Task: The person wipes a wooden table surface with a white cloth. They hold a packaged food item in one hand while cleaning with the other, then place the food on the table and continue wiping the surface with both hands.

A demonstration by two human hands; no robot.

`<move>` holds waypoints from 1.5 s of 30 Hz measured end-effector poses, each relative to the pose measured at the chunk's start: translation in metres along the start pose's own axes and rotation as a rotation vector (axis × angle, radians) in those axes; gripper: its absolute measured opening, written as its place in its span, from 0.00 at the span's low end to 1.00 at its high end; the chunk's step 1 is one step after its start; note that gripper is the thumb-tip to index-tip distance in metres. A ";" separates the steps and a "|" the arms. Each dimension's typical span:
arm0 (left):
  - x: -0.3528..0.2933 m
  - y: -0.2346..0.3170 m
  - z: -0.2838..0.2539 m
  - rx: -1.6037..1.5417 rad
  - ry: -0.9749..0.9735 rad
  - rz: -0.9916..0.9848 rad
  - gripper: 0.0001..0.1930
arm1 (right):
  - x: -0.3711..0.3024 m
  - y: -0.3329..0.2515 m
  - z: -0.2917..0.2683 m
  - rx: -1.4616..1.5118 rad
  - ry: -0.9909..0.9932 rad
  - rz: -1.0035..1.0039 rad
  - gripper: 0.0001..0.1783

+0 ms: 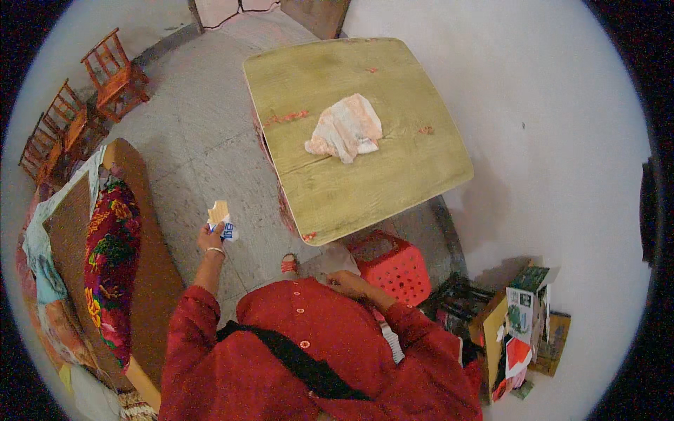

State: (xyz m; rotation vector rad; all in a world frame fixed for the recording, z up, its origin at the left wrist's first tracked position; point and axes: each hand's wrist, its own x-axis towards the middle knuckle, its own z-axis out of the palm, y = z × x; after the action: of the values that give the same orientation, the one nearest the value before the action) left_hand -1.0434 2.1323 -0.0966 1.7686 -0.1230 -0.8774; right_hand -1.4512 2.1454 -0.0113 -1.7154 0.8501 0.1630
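Observation:
Out to the left, over the floor, my left hand [210, 238] is closed on a pale yellow wafer [218, 211]. Its top edge is uneven, as if bitten, and a white and blue wrapper [229, 230] is folded round its lower part. A light bracelet [215, 250] circles that wrist. My right hand [344, 283] rests low by my lap, close to the red plastic stool; its fingers are too dark and small to make out. On the yellow-green table [372, 203] ahead lies a crumpled white and peach cloth [347, 128], which neither hand touches.
A red plastic stool [397, 270] with holes stands under the table's near edge. Wooden chairs [116, 77] line the far left wall. A brown couch [158, 259] with a flowered red cushion [112, 252] is at left. Boxes and papers [523, 316] pile up at right.

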 end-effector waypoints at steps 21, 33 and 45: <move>-0.059 0.033 0.143 -0.581 0.489 -0.002 0.16 | 0.190 -0.042 -0.278 -0.549 0.796 -0.249 0.39; -0.032 0.003 0.143 -0.867 0.490 0.132 0.14 | 0.165 0.040 -0.318 -0.664 0.619 -0.616 0.27; -0.025 0.009 0.135 -0.856 0.325 0.213 0.12 | 0.327 -0.064 -0.247 -0.848 0.772 -0.691 0.26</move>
State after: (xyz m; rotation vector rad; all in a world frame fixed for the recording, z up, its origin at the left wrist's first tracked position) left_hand -1.1409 2.0358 -0.0926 1.0385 0.2446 -0.3765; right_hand -1.2519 1.7833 -0.0477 -2.8548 0.6912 -0.7540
